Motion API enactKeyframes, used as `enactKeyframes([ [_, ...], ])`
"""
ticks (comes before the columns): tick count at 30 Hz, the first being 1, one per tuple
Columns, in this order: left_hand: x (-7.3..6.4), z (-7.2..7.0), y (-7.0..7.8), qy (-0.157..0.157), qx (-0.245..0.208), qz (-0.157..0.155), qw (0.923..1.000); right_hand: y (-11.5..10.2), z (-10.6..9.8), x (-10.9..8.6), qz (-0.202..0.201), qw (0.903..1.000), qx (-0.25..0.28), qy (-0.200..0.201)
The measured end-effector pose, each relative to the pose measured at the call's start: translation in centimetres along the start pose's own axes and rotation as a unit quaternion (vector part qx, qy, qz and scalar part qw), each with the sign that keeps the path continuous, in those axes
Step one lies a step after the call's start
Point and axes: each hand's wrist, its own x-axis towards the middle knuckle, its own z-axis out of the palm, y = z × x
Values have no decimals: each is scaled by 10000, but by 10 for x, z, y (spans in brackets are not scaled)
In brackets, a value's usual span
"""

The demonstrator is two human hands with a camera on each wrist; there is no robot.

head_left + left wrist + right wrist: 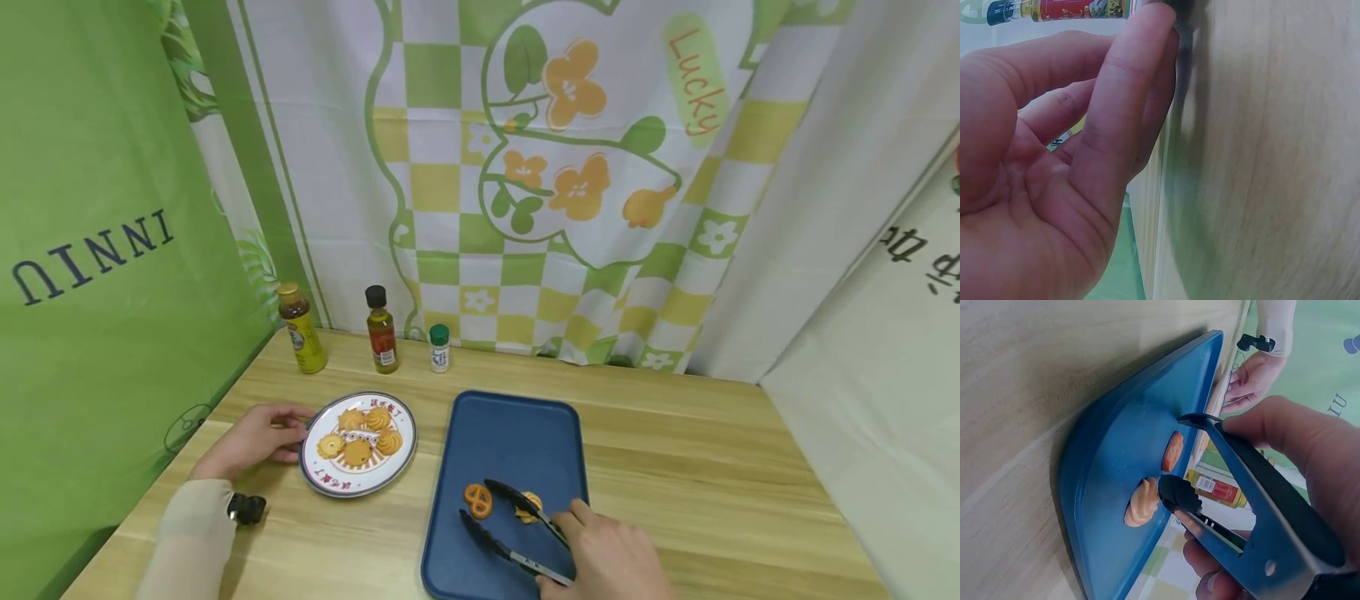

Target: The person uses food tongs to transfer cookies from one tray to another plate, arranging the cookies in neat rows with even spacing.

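My right hand (611,554) grips black-tipped metal tongs (1235,494), which stand spread above the blue tray (517,433). On the tray lie a pretzel-shaped biscuit (477,501) close to the tong tips and a swirled cookie (1142,503). From the head, one tong arm partly covers that cookie. At the left rim of a white plate (401,462), my left hand (258,437) rests its loosely bent fingers (1129,94); whether they pinch the rim, I cannot tell. Several round cookies (358,452) sit on the plate.
Along the back of the wooden table (675,467) stand a yellow-labelled bottle (303,333), an oil bottle (382,333) with a black cap and a small green-capped shaker (439,350). Curtains (435,183) hang behind, with a green cloth (97,375) on the left.
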Motion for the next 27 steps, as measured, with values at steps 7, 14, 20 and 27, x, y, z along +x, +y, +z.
enactKeyframes([
  [7, 0, 0, 1, -21, -56, -9, 10000, 1, 2, -1, -112, 9999, 6, 19],
  [14, 0, 0, 2, -29, -54, 15, 10000, 1, 5, -2, -306, 9994, -60, 131],
  [20, -1, 0, 2, -30, -50, 11, 10000, 2, 7, -4, -387, 9990, -63, 213],
  [27, 1, 0, 0, -20, -38, 20, 10000, 1, 6, -3, -283, 9995, 50, 122],
])
